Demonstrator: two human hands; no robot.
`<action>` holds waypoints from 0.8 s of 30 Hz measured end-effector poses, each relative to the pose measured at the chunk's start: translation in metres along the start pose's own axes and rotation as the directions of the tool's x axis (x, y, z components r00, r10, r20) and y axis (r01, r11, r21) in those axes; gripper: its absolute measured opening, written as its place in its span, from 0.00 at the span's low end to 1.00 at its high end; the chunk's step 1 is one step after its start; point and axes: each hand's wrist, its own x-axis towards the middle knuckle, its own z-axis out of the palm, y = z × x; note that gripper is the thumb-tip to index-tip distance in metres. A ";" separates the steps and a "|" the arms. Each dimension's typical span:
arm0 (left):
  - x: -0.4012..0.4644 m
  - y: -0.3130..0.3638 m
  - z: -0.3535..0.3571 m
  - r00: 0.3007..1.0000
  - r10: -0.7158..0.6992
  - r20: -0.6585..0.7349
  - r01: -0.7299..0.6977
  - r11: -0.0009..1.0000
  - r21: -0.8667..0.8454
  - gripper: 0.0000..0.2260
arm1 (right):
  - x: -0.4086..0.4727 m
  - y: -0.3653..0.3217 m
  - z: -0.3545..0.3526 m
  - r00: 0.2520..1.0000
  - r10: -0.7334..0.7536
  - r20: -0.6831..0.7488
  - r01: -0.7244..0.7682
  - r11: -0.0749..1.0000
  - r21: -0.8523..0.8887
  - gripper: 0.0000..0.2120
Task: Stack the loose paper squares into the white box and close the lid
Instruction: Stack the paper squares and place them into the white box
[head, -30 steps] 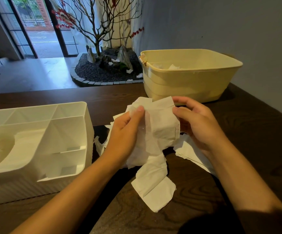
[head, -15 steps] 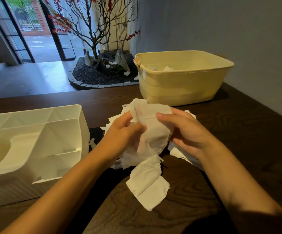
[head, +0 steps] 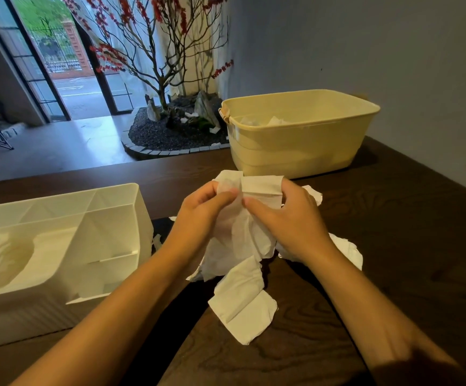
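We are pinching a bunch of papers with our left hand and right hand above the table, hiding loose sheets beneath; the box is lying left, partly cropped.

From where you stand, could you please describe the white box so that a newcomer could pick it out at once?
Start at the dark wooden table and look to its left end, left of the person's left hand. There sits the white plastic box, open-topped, with inner dividers and a scooped hollow. Unlike the pale yellow plastic tub at the far edge, it is white and partitioned.
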 end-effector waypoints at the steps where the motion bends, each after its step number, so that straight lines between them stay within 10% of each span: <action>1: -0.001 0.001 0.000 1.000 -0.006 -0.005 0.006 1.000 -0.020 0.07 | 0.000 0.001 0.001 1.000 0.002 -0.028 -0.002 1.000 -0.009 0.17; 4: -0.001 0.008 -0.001 1.000 0.018 -0.004 -0.018 0.998 -0.057 0.06 | 0.002 0.000 -0.002 0.983 0.013 -0.183 0.005 0.995 0.096 0.23; 7: -0.001 0.020 -0.004 0.998 0.035 0.042 -0.031 0.995 -0.094 0.05 | 0.000 -0.001 -0.006 0.891 -0.239 -0.386 0.185 0.967 -0.172 0.18; 19: -0.001 0.028 0.000 0.985 -0.042 0.166 0.052 0.997 -0.057 0.14 | -0.006 -0.003 0.001 0.966 -0.258 -0.031 0.247 0.947 -0.203 0.07; 24: 0.001 0.027 -0.005 0.991 -0.057 0.123 0.067 0.995 -0.075 0.11 | 0.000 -0.007 -0.006 0.993 -0.115 0.027 0.111 0.986 0.127 0.07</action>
